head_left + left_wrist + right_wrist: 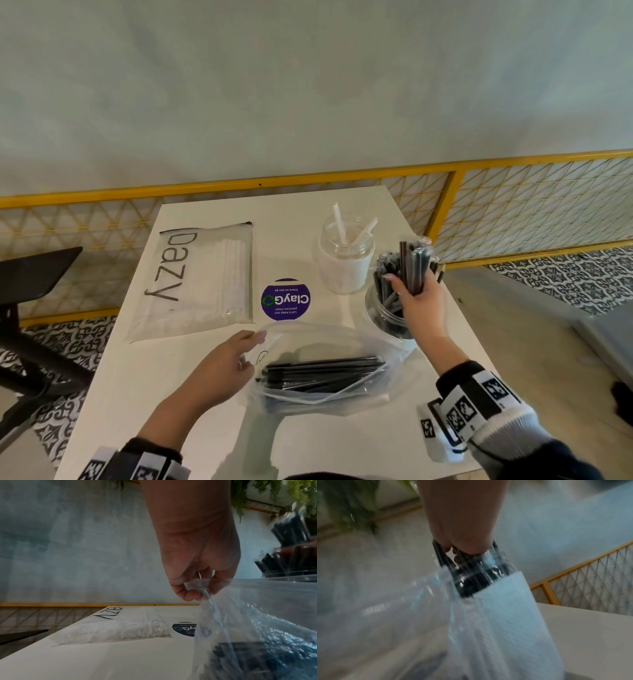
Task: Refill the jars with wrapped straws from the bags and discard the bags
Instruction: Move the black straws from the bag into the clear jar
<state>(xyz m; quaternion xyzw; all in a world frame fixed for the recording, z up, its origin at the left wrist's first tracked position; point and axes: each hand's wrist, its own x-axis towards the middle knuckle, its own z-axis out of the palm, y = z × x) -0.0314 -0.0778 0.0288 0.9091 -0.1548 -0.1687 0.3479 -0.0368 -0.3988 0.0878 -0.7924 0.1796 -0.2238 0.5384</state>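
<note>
With the right hand [416, 301] clamped round a bundle of black straws [412, 270] over the near jar [383, 315], lower them upright before letting go, while the left hand [219, 370] pinches the open bag [325, 377] steady on the surface [191, 394].

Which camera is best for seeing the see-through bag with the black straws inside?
The head view: it shows the whole clear plastic bag of black straws lying on the white table, its mouth pinched by the left hand. The left wrist view shows only crinkled plastic up close. The right wrist view is too blurred to tell.
</note>
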